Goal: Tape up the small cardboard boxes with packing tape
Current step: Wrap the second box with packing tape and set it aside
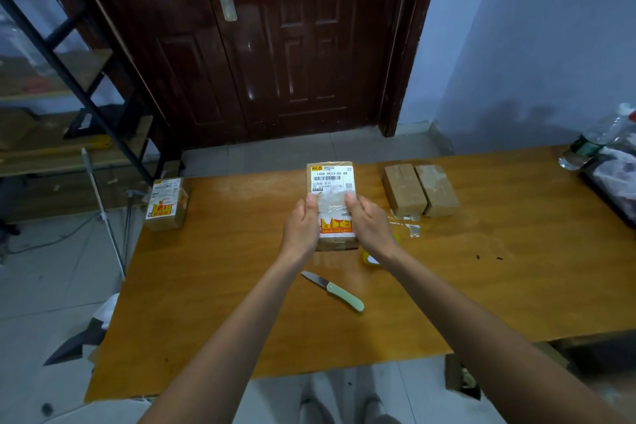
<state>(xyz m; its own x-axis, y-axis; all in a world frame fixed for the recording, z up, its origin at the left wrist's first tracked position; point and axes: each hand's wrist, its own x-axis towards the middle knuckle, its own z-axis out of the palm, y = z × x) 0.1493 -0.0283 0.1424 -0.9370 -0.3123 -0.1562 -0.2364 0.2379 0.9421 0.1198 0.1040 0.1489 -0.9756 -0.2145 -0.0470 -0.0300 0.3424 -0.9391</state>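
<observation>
A small cardboard box [331,179] with a white shipping label and a red-and-yellow sticker lies in the middle of the wooden table [241,320]. My left hand [302,225] grips its left side and my right hand [368,225] grips its right side, both thumbs pressing on a strip of clear tape across the top. A yellow-cored tape roll [369,257] shows partly from under my right wrist. Two brown boxes [420,190] with tape on top lie side by side to the right. Another labelled box [167,204] sits at the table's left edge.
A folding knife [334,290] with a pale green handle lies open near the front middle of the table. Scraps of tape [409,226] stick to the wood by the two boxes. A plastic bottle [597,141] and a dark tray stand at the far right. Shelving stands at left.
</observation>
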